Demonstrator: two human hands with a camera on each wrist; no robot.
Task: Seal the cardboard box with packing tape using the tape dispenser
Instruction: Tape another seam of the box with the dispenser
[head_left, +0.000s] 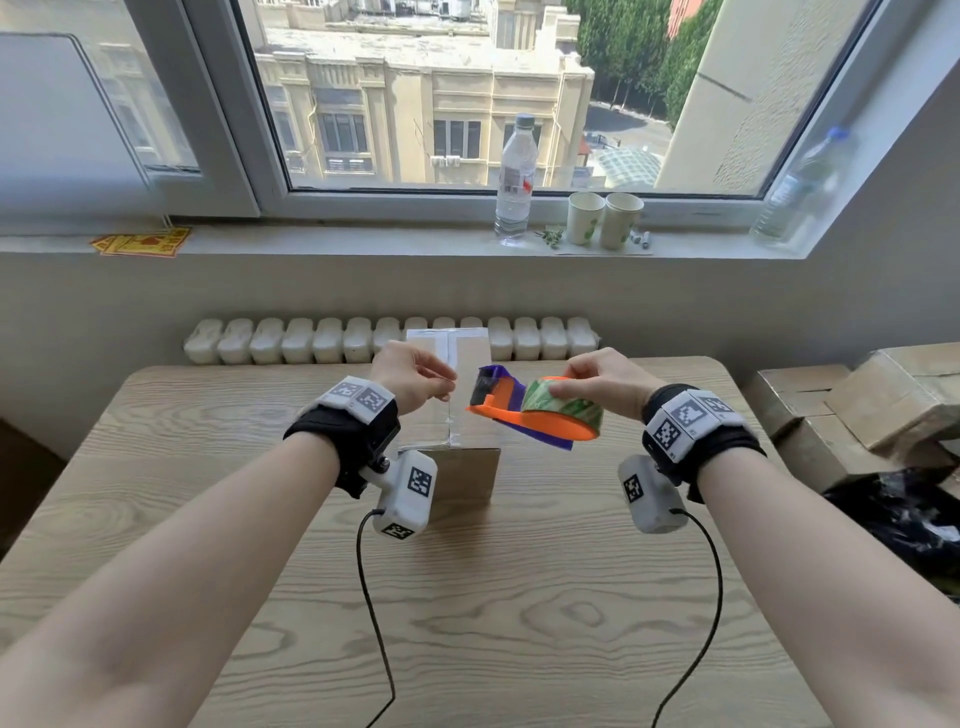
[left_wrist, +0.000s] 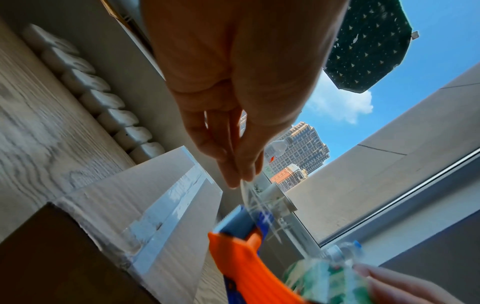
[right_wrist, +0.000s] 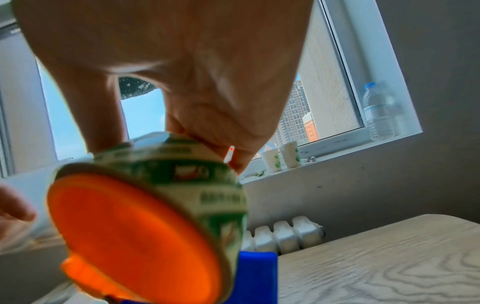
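Observation:
A closed cardboard box (head_left: 470, 467) stands on the wooden table, with clear tape along its top seam (left_wrist: 168, 207). My right hand (head_left: 602, 382) grips the orange and blue tape dispenser (head_left: 524, 415) by its green-printed roll (right_wrist: 182, 174), holding it above the box's right side. My left hand (head_left: 421, 379) hovers over the box top, left of the dispenser's front. In the left wrist view its fingertips (left_wrist: 240, 172) pinch the free end of the clear tape (left_wrist: 257, 199) drawn out from the dispenser (left_wrist: 239, 253).
The wooden table (head_left: 467, 623) spreads around the box, a white radiator (head_left: 311, 340) behind it. On the windowsill stand a water bottle (head_left: 515, 182), two paper cups (head_left: 605, 218) and another bottle (head_left: 800, 187). Stacked cardboard boxes (head_left: 872, 405) and a black bag (head_left: 904, 514) sit at the right.

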